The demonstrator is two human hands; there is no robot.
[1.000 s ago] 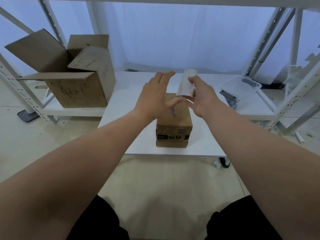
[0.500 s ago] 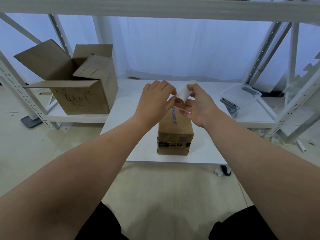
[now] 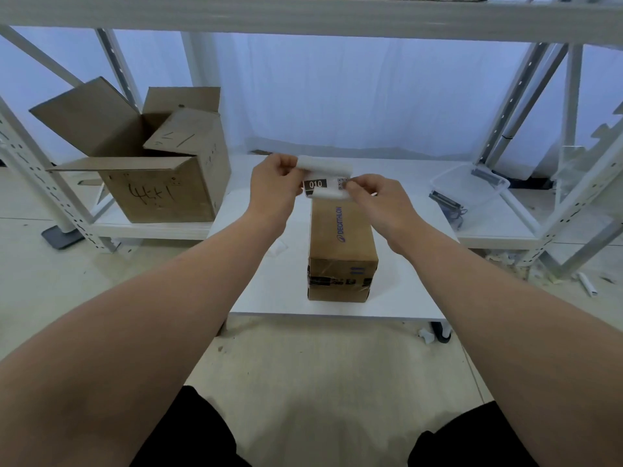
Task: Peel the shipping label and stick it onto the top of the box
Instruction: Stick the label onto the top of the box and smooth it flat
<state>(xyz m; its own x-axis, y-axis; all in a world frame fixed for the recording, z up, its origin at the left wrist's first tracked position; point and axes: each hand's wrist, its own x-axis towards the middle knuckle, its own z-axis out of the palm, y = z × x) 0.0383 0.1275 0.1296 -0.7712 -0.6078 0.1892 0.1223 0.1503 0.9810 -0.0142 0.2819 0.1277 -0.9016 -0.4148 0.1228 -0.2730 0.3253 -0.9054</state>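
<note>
Both hands, the left hand [image 3: 274,183] and right hand [image 3: 374,200], pinch the curled shipping label [image 3: 323,182] above the box [image 3: 340,237] on the surface [image 3: 269,298]; peeling should start slowly from a corner.

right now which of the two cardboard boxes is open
The larger box on the left shelf, marked with handwriting: its top flaps stand up and apart. The smaller Decathlon box on the white table, below both hands, is taped shut.

"010" on label [image 3: 315,184], "DECATHLON" on box [image 3: 340,230]
</note>
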